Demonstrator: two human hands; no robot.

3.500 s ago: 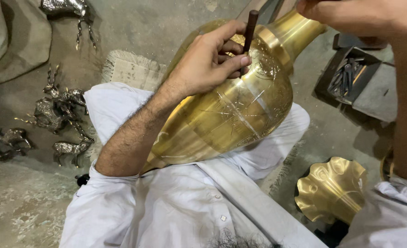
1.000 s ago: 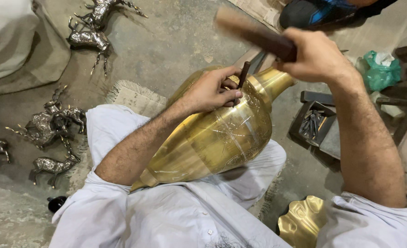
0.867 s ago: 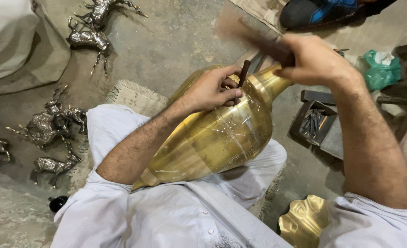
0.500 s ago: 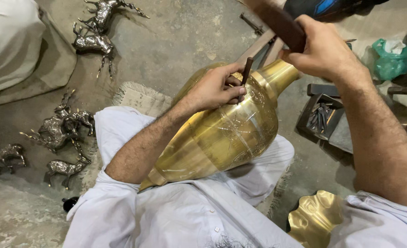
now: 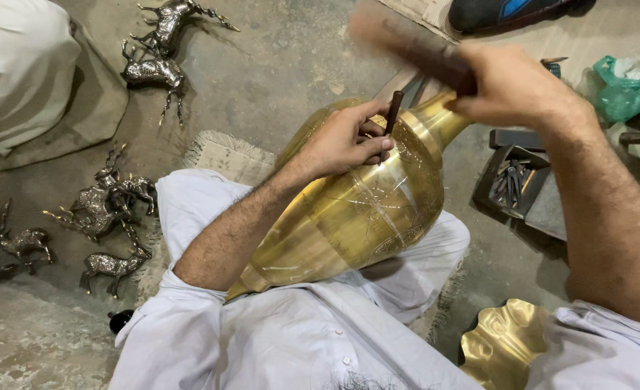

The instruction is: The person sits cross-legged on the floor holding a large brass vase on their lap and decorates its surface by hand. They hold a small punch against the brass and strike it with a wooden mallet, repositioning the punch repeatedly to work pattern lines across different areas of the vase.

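Silvery metal deer figurines point(image 5: 110, 209) lie scattered on the concrete floor point(image 5: 284, 72) at about nine o'clock from the person, with two more deer point(image 5: 157, 43) up near eleven o'clock beside a pale cloth bundle point(image 5: 16, 72). Moving right, the big brass vase point(image 5: 356, 217) rests on its side across the person's lap, neck pointing toward one o'clock and base tucked against the white shirt. It looks hollow but weighty, rigid and slick, so I'd judge it best steadied by the broad shoulder or the narrow neck, with the lap taking the load. The left hand point(image 5: 341, 141) lies on that shoulder, its fingers closed around a thin dark chisel point(image 5: 390, 119) whose tip meets the brass. Just above, at twelve o'clock, the right hand point(image 5: 511, 87) has its fingers wrapped tight on a blurred wooden mallet point(image 5: 406, 47). Further right sit a small tray of tools point(image 5: 511, 184), a green bag point(image 5: 623, 90), and, at five o'clock, a scalloped brass dish point(image 5: 500, 347).
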